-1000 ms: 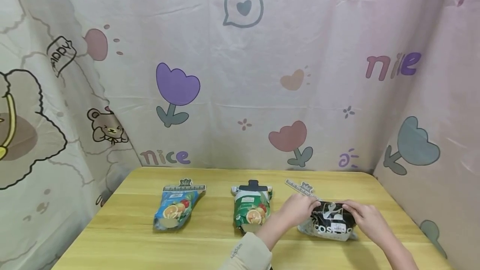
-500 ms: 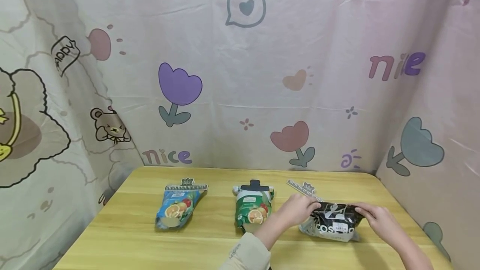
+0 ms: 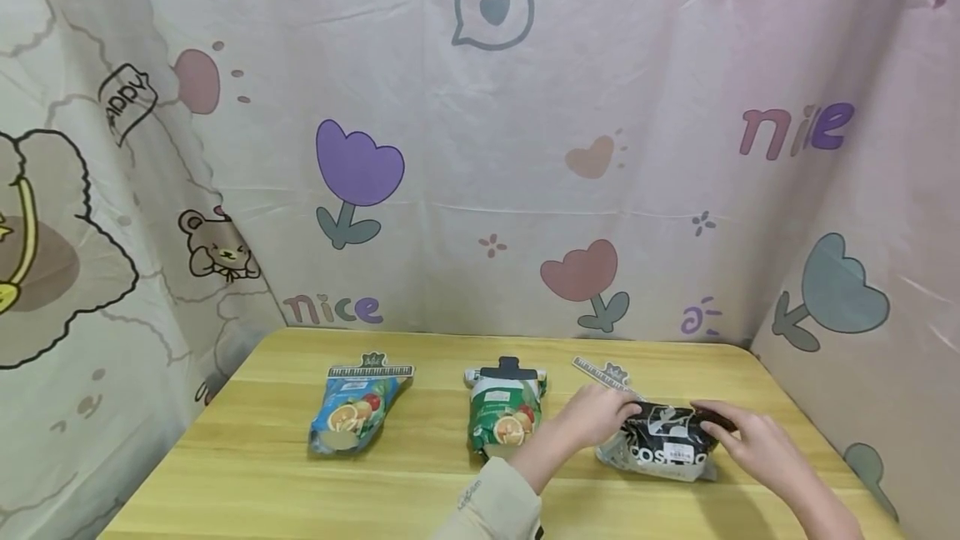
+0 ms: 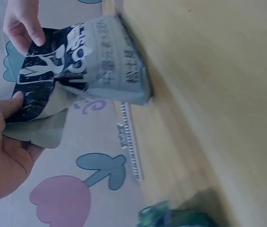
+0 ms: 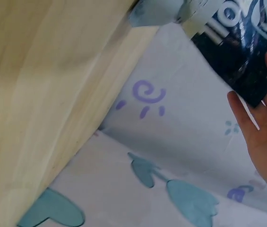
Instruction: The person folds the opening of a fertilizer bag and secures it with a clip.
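Observation:
A black and grey plastic bag (image 3: 671, 444) with white lettering stands at the right of the table. My left hand (image 3: 596, 417) pinches the left end of its black top edge. At the right end of that edge, my right hand (image 3: 750, 440) holds the bag between thumb and fingers. In the left wrist view the bag's top (image 4: 34, 101) looks folded near my left hand, with a grey flap below. The right wrist view shows its black corner (image 5: 246, 80) in my right hand. Behind the bag lies a clip (image 3: 603, 375) with a piano-key pattern, partly hidden.
Left of my hands lies a green bag (image 3: 498, 415) with a black clip (image 3: 508, 370) on its top. Farther left is a blue bag (image 3: 352, 415) topped by a piano-key clip (image 3: 371, 369). A printed curtain (image 3: 465, 148) hangs behind the wooden table (image 3: 247, 457).
My right hand has shifted right along the bag's top edge, to its right corner, and now grips it differently. My left hand has stayed nearly in place.

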`<move>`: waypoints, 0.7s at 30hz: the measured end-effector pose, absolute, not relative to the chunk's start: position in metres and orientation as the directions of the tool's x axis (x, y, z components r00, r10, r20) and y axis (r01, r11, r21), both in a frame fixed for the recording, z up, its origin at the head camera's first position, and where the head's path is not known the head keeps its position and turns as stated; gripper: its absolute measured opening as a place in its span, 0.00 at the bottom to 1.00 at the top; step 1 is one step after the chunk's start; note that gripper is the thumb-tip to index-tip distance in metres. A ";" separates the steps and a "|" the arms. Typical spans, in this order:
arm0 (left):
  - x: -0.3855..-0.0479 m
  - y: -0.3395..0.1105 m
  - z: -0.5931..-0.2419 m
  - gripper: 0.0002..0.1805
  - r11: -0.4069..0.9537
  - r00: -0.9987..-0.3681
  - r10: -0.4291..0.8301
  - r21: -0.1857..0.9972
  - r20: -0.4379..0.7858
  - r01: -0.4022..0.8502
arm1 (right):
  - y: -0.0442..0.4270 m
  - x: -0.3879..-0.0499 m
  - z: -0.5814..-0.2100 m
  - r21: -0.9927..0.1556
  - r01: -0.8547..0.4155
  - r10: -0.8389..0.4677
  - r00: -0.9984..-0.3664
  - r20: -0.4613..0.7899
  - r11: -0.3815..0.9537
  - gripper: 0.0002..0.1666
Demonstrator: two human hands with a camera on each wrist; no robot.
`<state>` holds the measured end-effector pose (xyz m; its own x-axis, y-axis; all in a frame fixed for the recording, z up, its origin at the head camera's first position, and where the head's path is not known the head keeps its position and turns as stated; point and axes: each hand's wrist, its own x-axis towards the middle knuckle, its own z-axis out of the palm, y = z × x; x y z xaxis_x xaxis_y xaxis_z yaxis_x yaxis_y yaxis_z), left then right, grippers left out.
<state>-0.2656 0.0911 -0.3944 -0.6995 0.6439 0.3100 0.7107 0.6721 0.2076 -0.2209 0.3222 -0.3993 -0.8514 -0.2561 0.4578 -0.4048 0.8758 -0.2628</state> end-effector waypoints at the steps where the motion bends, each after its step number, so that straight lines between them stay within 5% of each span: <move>1: -0.266 0.092 -0.392 0.13 0.676 -0.694 0.655 0.178 0.298 0.715 | 0.320 -0.221 -0.399 -0.261 -0.402 -0.262 -0.858 0.442 0.878 0.15; 12: -0.259 0.128 -0.386 0.03 0.787 -0.764 0.616 -0.198 0.194 0.584 | 0.299 -0.230 -0.401 -0.137 -0.386 -0.321 -0.881 0.348 0.912 0.12; 21: -0.257 0.134 -0.385 0.04 0.846 -0.797 0.533 -0.201 0.284 0.494 | 0.295 -0.230 -0.404 -0.157 -0.321 -0.241 -0.891 0.384 0.934 0.08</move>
